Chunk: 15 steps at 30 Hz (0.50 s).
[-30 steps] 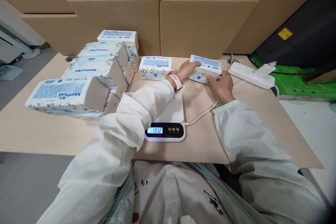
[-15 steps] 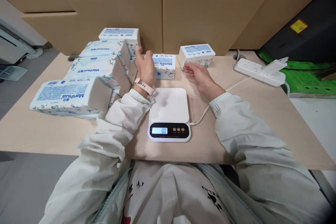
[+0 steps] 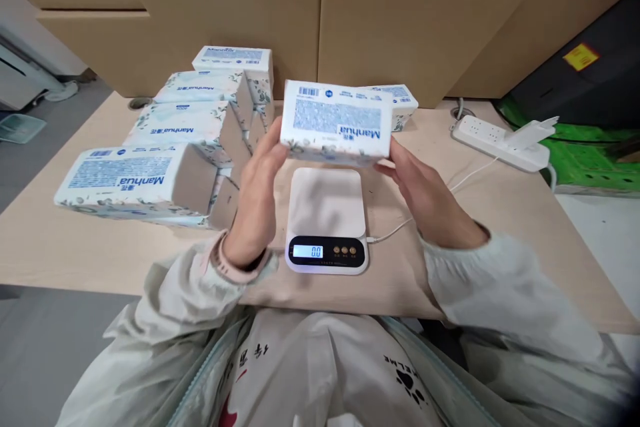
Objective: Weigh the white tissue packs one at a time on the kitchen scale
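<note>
A white and blue pack of tissues (image 3: 336, 121) is held up between my two hands, above the far side of a white digital scale (image 3: 327, 203). My left hand (image 3: 257, 197) grips the pack's left end and my right hand (image 3: 425, 190) its right end. The scale's lit display (image 3: 308, 251) reads 0.0, with nothing on its plate. Behind the held pack another tissue pack (image 3: 406, 105) stands on the table, partly hidden. Several more tissue packs (image 3: 125, 177) are stacked at the left, beyond my left wrist.
Large cardboard boxes (image 3: 230, 27) wall off the back of the wooden table (image 3: 530, 247). A white power strip (image 3: 500, 140) lies at the right, and a thin white cable (image 3: 393, 232) runs to the scale. Something green (image 3: 585, 153) stands beyond the table's right edge.
Both hands have taken hold of the tissue pack that stood on the table behind the scale. They have lifted it and brought it closer to me. The scale still shows 0.0.
</note>
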Tool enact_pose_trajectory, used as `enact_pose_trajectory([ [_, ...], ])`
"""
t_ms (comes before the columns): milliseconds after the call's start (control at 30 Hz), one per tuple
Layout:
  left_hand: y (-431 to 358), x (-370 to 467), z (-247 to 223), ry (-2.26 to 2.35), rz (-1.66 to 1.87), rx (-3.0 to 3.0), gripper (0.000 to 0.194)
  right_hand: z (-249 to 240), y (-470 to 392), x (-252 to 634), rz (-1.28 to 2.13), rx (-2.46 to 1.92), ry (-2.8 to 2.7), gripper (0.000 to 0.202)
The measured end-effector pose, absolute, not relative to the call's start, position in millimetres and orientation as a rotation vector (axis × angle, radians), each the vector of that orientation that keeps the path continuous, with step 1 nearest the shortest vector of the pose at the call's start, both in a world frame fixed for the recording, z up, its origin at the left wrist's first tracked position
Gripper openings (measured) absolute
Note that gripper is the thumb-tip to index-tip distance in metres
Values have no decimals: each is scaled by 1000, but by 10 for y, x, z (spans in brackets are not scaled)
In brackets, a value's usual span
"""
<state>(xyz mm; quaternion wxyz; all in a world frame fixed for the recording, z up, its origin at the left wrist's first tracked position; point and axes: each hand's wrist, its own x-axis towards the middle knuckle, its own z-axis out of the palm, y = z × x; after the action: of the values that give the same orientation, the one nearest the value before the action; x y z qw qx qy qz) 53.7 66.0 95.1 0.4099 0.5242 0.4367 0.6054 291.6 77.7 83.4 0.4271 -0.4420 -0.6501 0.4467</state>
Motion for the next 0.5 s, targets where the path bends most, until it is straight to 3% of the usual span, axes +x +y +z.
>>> enact_pose_trajectory([
  [233, 28, 463, 582, 1129, 1403, 1234, 46, 619, 78, 2992, 918, -1169, -1789, 53],
  [500, 48, 381, 237, 1195, 1468, 1215, 40, 180, 163, 2989, 860, -1177, -1668, 51],
])
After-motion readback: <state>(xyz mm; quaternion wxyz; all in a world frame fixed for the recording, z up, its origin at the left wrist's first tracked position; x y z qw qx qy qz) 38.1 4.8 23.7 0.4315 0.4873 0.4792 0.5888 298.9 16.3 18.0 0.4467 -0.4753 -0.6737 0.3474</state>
